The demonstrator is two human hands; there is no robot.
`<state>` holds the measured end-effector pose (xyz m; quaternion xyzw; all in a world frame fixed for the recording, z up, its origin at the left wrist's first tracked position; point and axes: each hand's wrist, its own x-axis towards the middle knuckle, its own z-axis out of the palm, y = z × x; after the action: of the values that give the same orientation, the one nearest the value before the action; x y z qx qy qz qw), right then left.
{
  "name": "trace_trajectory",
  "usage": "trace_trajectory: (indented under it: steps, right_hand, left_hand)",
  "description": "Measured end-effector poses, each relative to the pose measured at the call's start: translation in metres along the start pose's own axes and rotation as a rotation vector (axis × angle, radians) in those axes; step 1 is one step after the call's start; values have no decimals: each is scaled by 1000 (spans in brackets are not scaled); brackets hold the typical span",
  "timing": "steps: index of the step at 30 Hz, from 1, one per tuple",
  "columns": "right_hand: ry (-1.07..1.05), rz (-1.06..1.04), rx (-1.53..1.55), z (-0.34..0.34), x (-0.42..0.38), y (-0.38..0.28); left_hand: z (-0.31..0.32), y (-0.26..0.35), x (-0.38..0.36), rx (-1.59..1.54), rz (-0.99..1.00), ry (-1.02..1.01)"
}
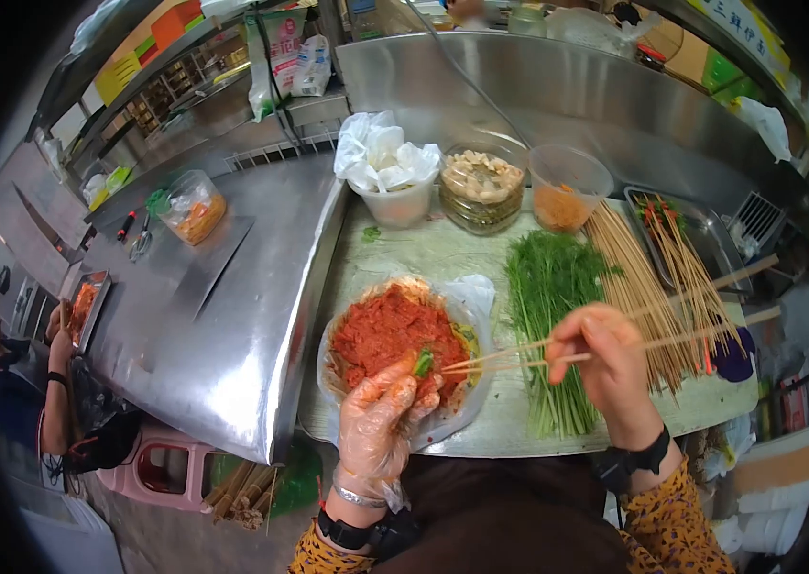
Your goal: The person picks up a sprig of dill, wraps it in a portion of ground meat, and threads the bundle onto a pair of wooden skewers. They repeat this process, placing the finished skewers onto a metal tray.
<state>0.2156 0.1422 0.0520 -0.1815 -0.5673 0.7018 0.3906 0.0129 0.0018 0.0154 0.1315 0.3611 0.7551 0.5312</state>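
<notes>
My left hand (pixel 378 413), in a clear plastic glove smeared with red, pinches a small green vegetable piece (pixel 424 362) with red on it over the bowl. Below it a lined bowl (pixel 332 383) holds a heap of red, paste-coated food (pixel 387 330). My bare right hand (pixel 603 356) closes around thin bamboo skewers (pixel 519 361), which run leftward, their tips converging at the left fingers. Beside the bowl lies a bunch of feathery green herbs (pixel 557 287), its stems toward me and partly behind the skewers.
Behind the bowl stand a bag-covered tub (pixel 400 203), a jar of pale pieces (pixel 481 187) and a clear tub of orange food (pixel 562 196). Many skewers (pixel 639 297) lie at right near a metal tray (pixel 710 234) with filled skewers. Another person (pixel 17 383) works at far left by a steel counter (pixel 242 354).
</notes>
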Motion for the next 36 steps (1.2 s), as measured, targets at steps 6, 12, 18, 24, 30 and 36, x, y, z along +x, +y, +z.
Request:
trace_trajectory:
  steps: [6, 12, 18, 24, 30, 36]
  right_hand:
    - [-54, -250, -179, 20, -23, 13]
    - [-120, -372, -324, 29, -30, 13]
    - [-99, -408, -372, 34, -31, 14]
    - [-169, -499, -574, 40, -28, 13]
    - [-234, -634, -668, 35, -22, 29]
    - [-253, -758, -758, 44, -15, 41]
  left_hand:
    - [2, -2, 3, -178, 22, -28]
    - [3, -1, 0, -193, 54, -55]
    - [6, -3, 0, -164, 75, -47]
    - [7, -9, 0, -84, 125, 14]
    - [3, -17, 5, -93, 147, 23]
    - [-1, -19, 9, -28, 221, 110]
